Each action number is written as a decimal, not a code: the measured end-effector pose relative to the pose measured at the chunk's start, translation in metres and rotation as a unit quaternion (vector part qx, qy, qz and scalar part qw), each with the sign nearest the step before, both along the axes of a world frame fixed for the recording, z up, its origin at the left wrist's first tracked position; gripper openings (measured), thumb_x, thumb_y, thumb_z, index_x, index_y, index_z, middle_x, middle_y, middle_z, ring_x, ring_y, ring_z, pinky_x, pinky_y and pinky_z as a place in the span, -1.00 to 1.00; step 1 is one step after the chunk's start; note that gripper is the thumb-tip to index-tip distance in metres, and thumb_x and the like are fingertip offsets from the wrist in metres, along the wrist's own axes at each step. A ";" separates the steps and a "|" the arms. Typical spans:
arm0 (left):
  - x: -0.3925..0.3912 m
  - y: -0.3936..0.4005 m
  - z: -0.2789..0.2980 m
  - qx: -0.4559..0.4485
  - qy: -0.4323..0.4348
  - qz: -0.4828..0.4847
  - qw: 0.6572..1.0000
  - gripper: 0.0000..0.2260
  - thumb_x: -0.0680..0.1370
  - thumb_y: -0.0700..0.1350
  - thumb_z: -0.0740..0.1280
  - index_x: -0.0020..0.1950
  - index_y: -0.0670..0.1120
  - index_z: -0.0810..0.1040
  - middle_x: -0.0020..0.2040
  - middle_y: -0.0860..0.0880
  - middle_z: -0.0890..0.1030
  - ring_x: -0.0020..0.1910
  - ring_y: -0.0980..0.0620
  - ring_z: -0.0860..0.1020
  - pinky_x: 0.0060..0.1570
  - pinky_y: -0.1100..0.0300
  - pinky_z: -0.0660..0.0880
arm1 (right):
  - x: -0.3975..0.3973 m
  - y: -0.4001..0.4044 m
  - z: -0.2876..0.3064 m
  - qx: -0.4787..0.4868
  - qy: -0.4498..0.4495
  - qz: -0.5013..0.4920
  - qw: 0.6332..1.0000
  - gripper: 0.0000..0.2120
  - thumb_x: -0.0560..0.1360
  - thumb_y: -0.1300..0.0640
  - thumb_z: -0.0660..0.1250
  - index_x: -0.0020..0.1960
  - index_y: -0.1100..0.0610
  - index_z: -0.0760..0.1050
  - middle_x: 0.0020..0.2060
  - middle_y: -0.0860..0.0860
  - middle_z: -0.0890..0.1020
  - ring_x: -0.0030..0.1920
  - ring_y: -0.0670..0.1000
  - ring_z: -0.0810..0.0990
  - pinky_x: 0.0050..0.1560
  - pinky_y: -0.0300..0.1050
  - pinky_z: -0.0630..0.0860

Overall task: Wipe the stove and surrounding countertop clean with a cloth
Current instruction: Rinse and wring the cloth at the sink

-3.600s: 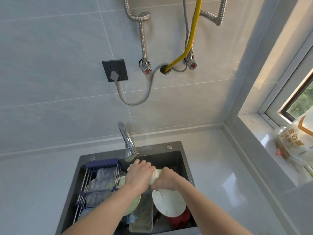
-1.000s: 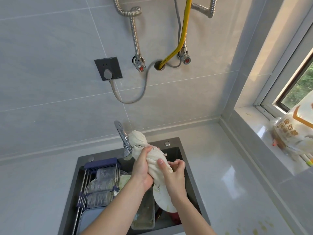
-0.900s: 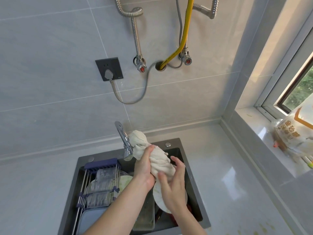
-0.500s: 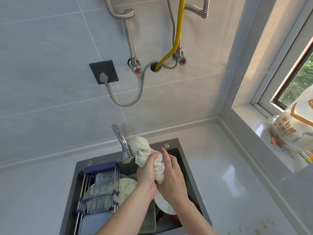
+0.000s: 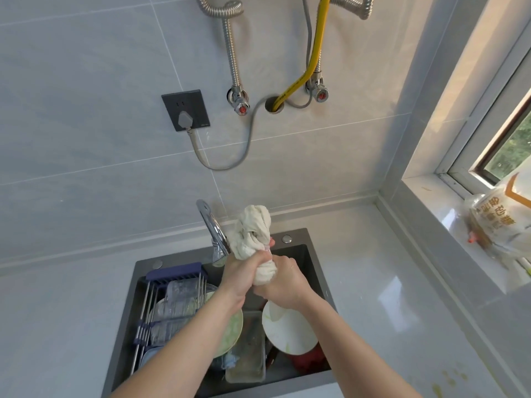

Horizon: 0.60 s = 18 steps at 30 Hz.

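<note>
Both hands (image 5: 267,278) grip the cloth (image 5: 254,234) (bunched) over the sink (image 5: 319,271)

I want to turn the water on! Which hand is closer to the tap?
Left. The left hand holds the cloth right beside the tap; the right hand is farther right.

Sink (image 5: 317,271) set into the surface (image 5: 367,254), against the rear wall. Faucet (image 5: 211,225) at the sink's rear rim. Rack (image 5: 172,294) in the sink's left part; plate (image 5: 287,331) and container (image 5: 247,354) to its right. Both hands, left hand (image 5: 241,272) and right hand (image 5: 283,285), hold the cloth (image 5: 254,234) above the sink. Bag (image 5: 500,219) on the windowsill (image 5: 436,202), far right.
</note>
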<state>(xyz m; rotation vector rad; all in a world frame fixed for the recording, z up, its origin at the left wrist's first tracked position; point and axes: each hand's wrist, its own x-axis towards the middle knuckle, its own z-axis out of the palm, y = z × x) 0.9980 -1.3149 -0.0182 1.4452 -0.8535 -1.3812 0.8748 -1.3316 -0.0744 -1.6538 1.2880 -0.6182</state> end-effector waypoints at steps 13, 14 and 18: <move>-0.009 -0.003 0.000 0.028 0.047 0.101 0.993 -0.83 0.47 -0.32 0.47 0.05 -0.25 0.70 0.00 -0.18 0.74 0.00 -0.15 0.71 0.03 -0.07 0.66 | 0.006 0.015 0.007 0.068 -0.128 -0.049 0.988 -0.39 0.29 0.12 0.55 0.31 -0.07 0.48 0.00 -0.07 0.70 -0.03 -0.12 0.71 0.02 0.02 0.69; -0.010 -0.004 0.002 0.033 0.062 0.118 0.991 -0.84 0.47 -0.32 0.47 0.05 -0.26 0.69 -0.02 -0.19 0.73 -0.04 -0.15 0.71 0.02 -0.11 0.65 | 0.006 0.020 0.005 0.061 -0.128 -0.088 0.986 -0.27 0.28 0.08 0.57 0.38 -0.13 0.38 0.05 -0.08 0.67 -0.03 -0.12 0.70 0.00 0.00 0.69; -0.013 -0.009 0.003 0.056 0.102 0.193 0.974 -0.79 0.47 -0.20 0.52 0.09 -0.21 0.67 -0.14 -0.13 0.72 -0.19 -0.09 0.70 -0.17 0.03 0.64 | 0.006 0.053 -0.014 -0.060 -0.057 -0.187 0.979 0.02 0.30 -0.09 0.58 0.60 -0.14 0.08 0.39 -0.14 0.36 0.31 -0.16 0.49 0.19 -0.14 0.57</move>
